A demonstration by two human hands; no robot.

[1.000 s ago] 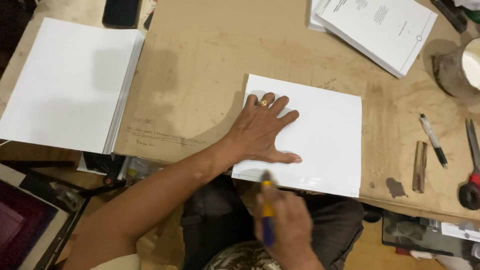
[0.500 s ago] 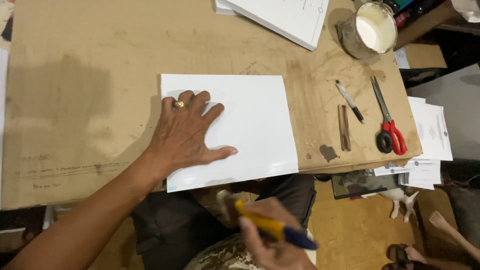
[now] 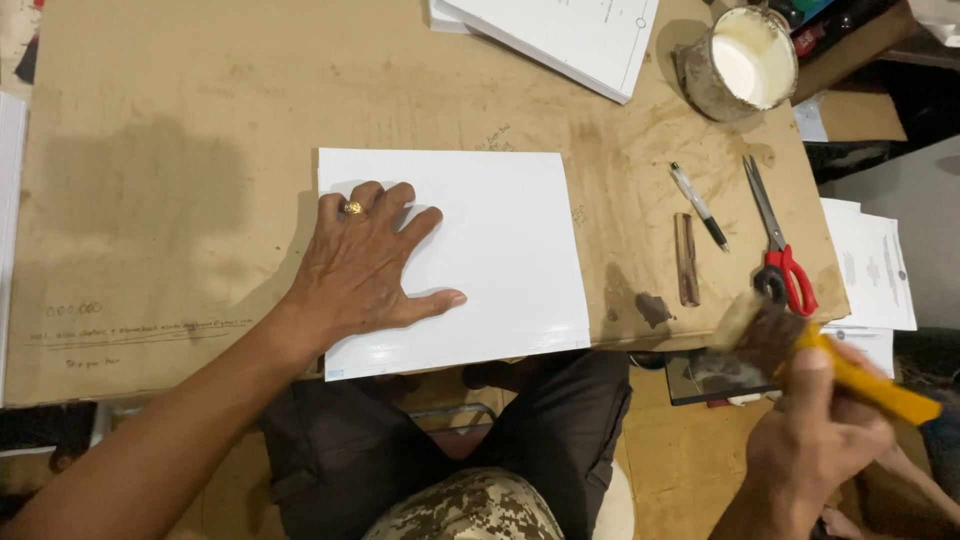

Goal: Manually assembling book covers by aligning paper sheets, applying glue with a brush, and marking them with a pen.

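Fingers of your left hand (image 3: 365,265) lie spread and flat on the white sheet (image 3: 490,250), palm down over its left half, a gold ring (image 3: 353,208) on one of them; they grip nothing, only press the sheet against the brown counter (image 3: 180,130). The sheet lies square near the counter's front edge, its lower left corner just over your lap. Your right hand (image 3: 815,440) is off the counter at the lower right, fingers closed around the yellow handle of a brush (image 3: 800,345), with the bristle end pointing up and left, near the counter's front right corner and well apart from the sheet. On the counter to the right of the sheet lie a small brown stick (image 3: 685,258), a pen (image 3: 698,206) and red-handled scissors (image 3: 775,240), side by side and apart from one another. A dark smear (image 3: 652,308) marks the counter just below the stick. A tin of white paste (image 3: 745,62) stands at the far right corner, and a stack of printed papers (image 3: 560,35) lies along the far edge, near the tin. More papers (image 3: 870,265) lie past the counter's right edge.
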